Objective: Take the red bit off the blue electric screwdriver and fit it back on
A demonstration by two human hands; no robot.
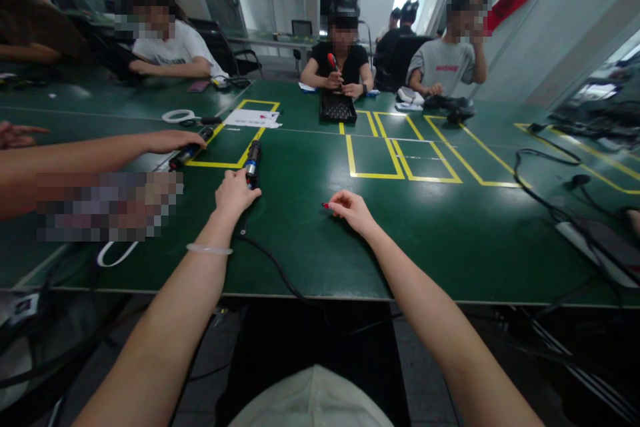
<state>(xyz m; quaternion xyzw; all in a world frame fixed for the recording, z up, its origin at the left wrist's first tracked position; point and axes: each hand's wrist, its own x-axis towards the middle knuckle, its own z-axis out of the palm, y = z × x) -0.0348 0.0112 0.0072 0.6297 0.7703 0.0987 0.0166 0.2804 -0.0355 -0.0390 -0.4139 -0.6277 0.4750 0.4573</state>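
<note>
The left hand (235, 192) closes on the near end of an electric screwdriver (253, 163) lying flat on the green table (425, 240), steadying it, while right of it the right hand (351, 208) pinches a small red-tipped piece (325, 205).

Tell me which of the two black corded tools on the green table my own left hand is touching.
The tool with the blue band, lying in front of your left hand. The other tool is held by a co-worker's hand.

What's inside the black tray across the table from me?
The black tray sits in front of a person in a black shirt. Its inside looks dark and gridded; whether the cells hold anything cannot be made out from here.
</note>
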